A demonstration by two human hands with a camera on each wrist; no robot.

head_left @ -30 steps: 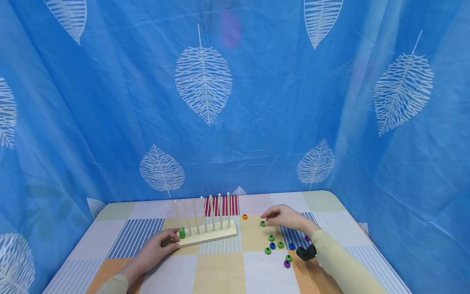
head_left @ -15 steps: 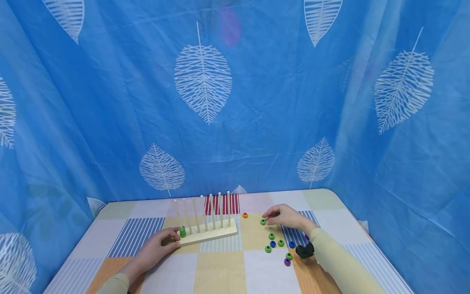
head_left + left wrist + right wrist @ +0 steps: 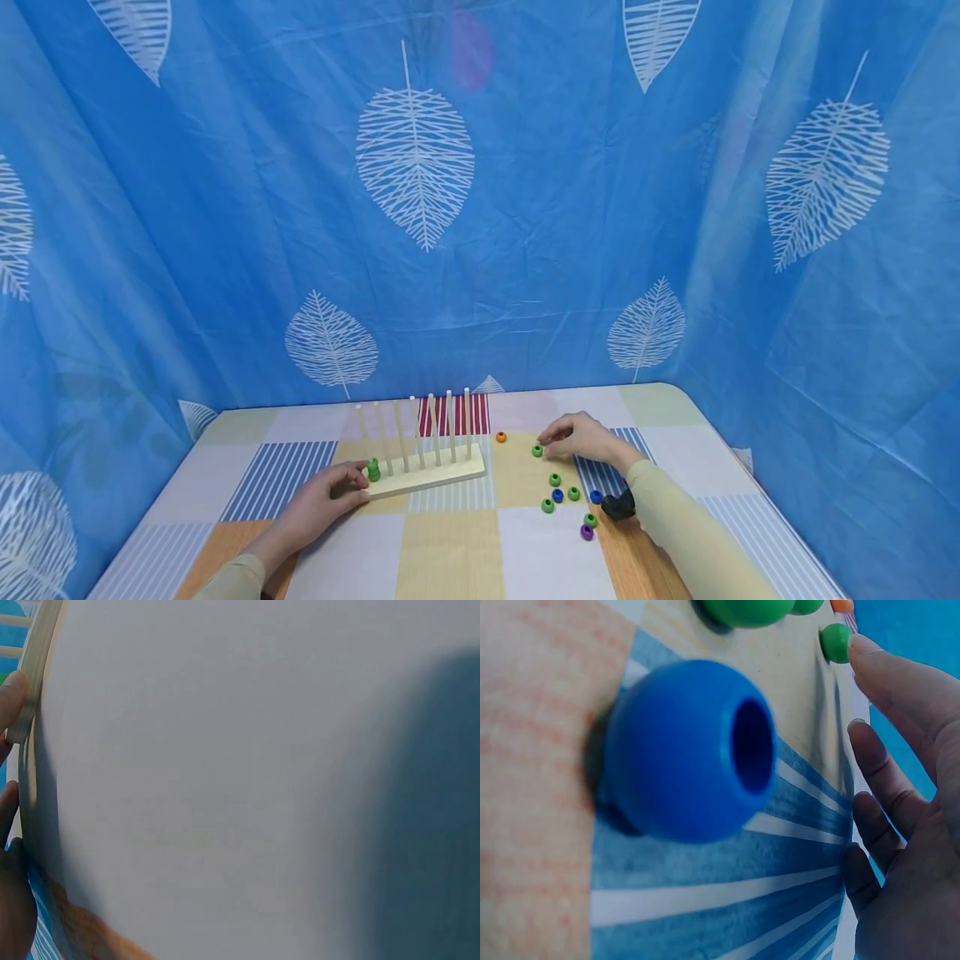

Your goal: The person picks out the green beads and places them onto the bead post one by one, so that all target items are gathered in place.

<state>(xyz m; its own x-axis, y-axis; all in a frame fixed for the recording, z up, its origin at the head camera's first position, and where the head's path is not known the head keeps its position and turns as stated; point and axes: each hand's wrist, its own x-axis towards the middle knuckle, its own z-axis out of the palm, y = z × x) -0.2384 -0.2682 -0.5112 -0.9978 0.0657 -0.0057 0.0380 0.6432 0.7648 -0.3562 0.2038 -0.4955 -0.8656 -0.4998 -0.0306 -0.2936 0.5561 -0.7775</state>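
In the head view my left hand [image 3: 328, 496] grips the left end of a pale wooden peg stand [image 3: 435, 477], which has several upright pegs. A short stack of green beads [image 3: 373, 471] sits on its leftmost peg, beside my fingers. The left wrist view catches only the stand's edge [image 3: 41, 656] and part of that hand. My right hand [image 3: 585, 437] reaches over the cloth at a green bead [image 3: 537, 451] lying there. Its thumb tip is right at this green bead [image 3: 835, 643] in the right wrist view, the other visible fingers loosely bent and apart.
An orange bead [image 3: 501, 437] lies beyond the stand's right end. Nearer me are several loose green beads [image 3: 555, 480], blue beads [image 3: 557, 496] and a purple bead [image 3: 587, 532]. A patchwork cloth [image 3: 450, 554] covers the table; blue leaf-print curtains [image 3: 525, 250] surround it.
My right forearm has shifted slightly left, and a second purple bead beside it is now hidden. The head view tilts a little; my left hand and the beads stay put.
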